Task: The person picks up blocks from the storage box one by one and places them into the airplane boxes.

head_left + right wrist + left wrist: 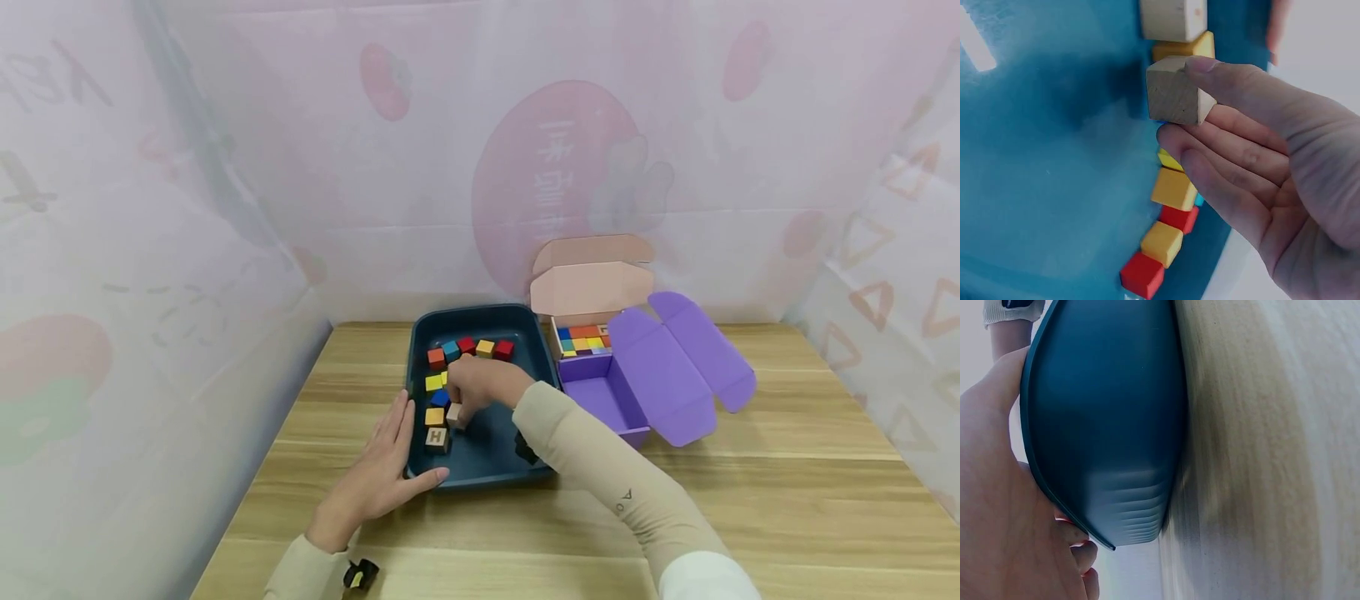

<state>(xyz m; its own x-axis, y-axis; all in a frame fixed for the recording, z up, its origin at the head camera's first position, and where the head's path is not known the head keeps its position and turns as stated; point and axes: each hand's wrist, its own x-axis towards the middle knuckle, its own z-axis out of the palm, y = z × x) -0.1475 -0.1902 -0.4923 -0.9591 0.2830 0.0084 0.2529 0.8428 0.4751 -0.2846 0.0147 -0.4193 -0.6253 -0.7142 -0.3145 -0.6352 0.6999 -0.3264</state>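
Note:
A dark blue tray (491, 462) stands on the wooden table, with several coloured and plain wooden cubes along its left and far sides. Inside it, my right hand (483, 385) pinches a plain wooden cube (1174, 94) between thumb and fingers. Nearer me sits a wooden cube marked H (437, 440), and beyond that an orange-yellow cube (435, 417). My left hand (378, 471) lies with straight fingers along the tray's left side, thumb spread at the near left corner. In the left wrist view, that hand touches the tray's rim (1030, 447).
Right of the tray is an open purple box (600, 400), its lid (663, 367) folded out to the right. Behind it, an open box with a pale pink lid (592, 290) holds several coloured cubes (583, 340). Printed cloth walls (420, 183) bound the table (810, 467).

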